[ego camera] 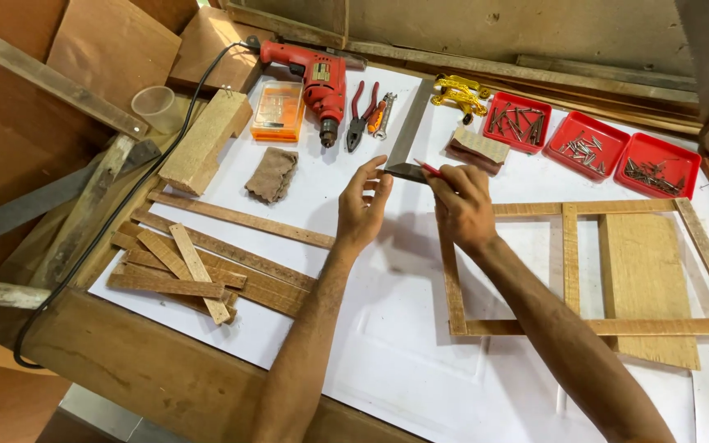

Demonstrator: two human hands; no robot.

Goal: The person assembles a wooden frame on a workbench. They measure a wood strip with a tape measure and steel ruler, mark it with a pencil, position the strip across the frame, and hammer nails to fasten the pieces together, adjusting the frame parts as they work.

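Square (408, 139), made of flat grey metal, is laid on the white table (404, 344) just past the top left corner of the wooden frame (568, 262). Its near end is touched by the left hand (361, 205), whose fingers (373, 176) are spread a little and bent, with the tips pressed on the metal. A thin red pencil (430, 169) is pinched by the curled fingers of the right hand (461, 205), and its tip is set right by the square. The frame is made of thin brown strips joined in a box shape, and a flat, pale board (646, 271) is seen under it. More thin strips (190, 267) are piled to the left, rough and brown. A red drill (317, 78), red pliers (360, 111), an orange box (278, 111) and a soft brown rag (272, 174) are laid at the far side. Three red trays (588, 143) are filled with small metal nails. A thick wood block (205, 141) and a clear cup (156, 107) are seen at the far left.
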